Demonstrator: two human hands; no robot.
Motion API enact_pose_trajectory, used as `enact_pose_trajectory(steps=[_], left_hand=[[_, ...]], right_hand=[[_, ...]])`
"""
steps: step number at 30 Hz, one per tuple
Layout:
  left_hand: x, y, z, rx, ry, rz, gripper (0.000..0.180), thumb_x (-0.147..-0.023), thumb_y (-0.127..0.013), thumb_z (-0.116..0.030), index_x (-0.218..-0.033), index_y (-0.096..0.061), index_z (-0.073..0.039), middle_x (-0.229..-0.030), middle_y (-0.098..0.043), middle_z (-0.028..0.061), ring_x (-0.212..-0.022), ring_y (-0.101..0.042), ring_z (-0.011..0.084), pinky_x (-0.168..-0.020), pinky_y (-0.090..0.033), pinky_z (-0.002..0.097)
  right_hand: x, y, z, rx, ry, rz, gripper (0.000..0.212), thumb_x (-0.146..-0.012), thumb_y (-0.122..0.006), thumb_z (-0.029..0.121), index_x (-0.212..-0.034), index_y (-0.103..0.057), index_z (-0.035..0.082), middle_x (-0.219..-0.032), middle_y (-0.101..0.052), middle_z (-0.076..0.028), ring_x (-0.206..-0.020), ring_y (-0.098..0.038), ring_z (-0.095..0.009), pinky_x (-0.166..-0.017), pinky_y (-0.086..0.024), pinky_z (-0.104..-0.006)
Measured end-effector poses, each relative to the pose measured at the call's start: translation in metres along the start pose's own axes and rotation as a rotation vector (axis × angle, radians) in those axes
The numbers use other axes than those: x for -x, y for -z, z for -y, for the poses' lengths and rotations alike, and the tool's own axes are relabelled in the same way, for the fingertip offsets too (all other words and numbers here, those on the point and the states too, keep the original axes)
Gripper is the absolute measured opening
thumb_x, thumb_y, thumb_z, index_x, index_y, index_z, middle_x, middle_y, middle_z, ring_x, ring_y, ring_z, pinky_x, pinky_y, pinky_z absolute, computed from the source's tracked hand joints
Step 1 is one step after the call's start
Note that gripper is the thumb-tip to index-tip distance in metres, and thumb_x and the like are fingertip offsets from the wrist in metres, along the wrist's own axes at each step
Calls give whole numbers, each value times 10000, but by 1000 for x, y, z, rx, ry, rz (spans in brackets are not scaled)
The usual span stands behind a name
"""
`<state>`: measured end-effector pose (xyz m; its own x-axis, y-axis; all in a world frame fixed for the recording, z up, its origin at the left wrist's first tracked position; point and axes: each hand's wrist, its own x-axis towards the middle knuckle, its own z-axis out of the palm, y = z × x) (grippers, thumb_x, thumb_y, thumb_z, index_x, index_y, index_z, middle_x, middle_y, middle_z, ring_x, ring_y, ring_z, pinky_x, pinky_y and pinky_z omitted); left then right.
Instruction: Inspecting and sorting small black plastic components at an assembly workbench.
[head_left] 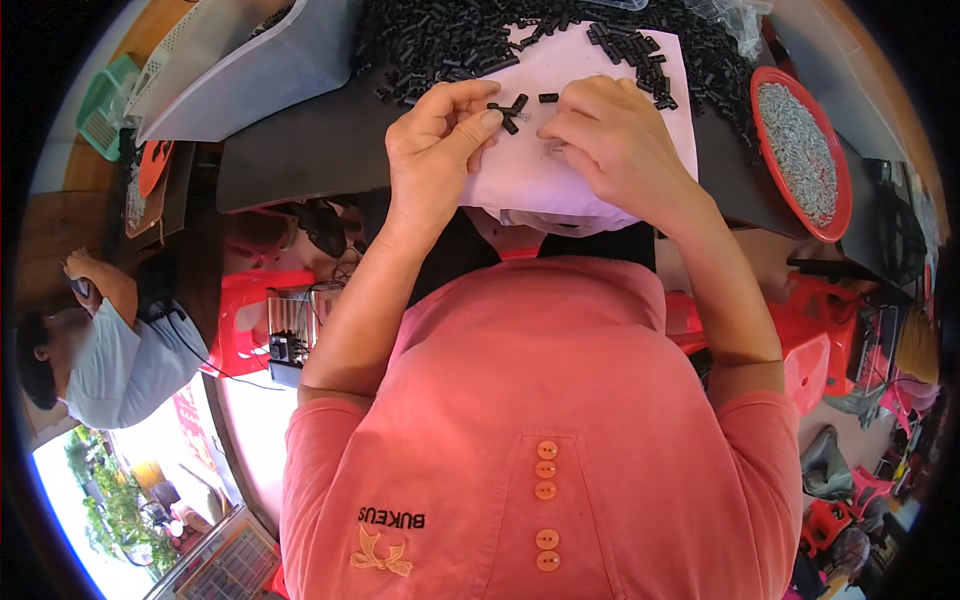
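Note:
My left hand (pixel 430 145) is over a pale pinkish sheet, its thumb and index finger closed at a small black plastic part. Several of these short black tubular parts (pixel 512 112) lie crosswise at the thumb tip. One more black part (pixel 548 98) rests by itself between my hands. To the right, my right hand (pixel 628 145) is bent down onto the sheet (pixel 525 185) with its fingers pinched together. What they hold, if anything, is hidden. Beside those fingertips are some tiny thin metal bits (pixel 552 148), too small to name.
A big heap of black parts (pixel 430 50) covers the table's far side, with a loose group (pixel 640 60) on the sheet. At right stands a red round tray (pixel 843 190) of small metal pieces. A grey plastic bin (pixel 260 90) is at left. Another person (pixel 130 350) sits further left.

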<state>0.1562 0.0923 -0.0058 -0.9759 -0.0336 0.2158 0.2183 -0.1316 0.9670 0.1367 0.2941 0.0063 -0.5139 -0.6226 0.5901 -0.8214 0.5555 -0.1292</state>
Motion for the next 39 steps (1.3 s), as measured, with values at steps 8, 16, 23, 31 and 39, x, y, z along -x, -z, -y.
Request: enact_pose_trajectory(steps=[8,16,23,31,39], left_hand=[[-1,8,2,-149,-4,101,155,-872,-665,-18,-1024,-685,6,-740,-620,11,-595,-486,46,-532,-352,184],[-1,9,2,-94,9,107,153,-863,-665,2,-1015,-682,12,-732,-634,28,-573,-486,50,-513,-352,188],[0,8,2,-68,2,93,130,-832,-669,57,-958,-672,24,-727,-612,5,-558,-484,26,-482,-372,177],[-1,5,-2,33,54,18,144,-856,-652,43,-996,-669,19,-749,-628,26,-596,-546,40,-486,-390,178],[-6,12,-3,279,123,5,135,-863,-651,43,-995,-640,71,-776,-655,108,-608,-594,120,-502,-433,213]], right_hand=[[5,-4,3,-35,3,-18,77,-737,-645,124,-812,-661,112,-840,-548,-32,-822,-548,-233,-715,-385,-373],[7,-15,5,107,25,-8,69,-771,-576,126,-825,-608,99,-858,-552,-41,-867,-546,-246,-734,-382,-383],[5,-15,9,103,-67,-58,95,-775,-575,94,-868,-585,79,-869,-563,-52,-854,-555,-255,-734,-385,-390],[-13,-18,15,-459,-310,-163,115,-853,-540,-30,-963,-548,2,-827,-623,-98,-773,-620,-227,-710,-484,-305],[-28,-28,27,-565,-397,-152,63,-908,-568,31,-969,-562,15,-804,-618,-76,-734,-596,-163,-670,-470,-270]])
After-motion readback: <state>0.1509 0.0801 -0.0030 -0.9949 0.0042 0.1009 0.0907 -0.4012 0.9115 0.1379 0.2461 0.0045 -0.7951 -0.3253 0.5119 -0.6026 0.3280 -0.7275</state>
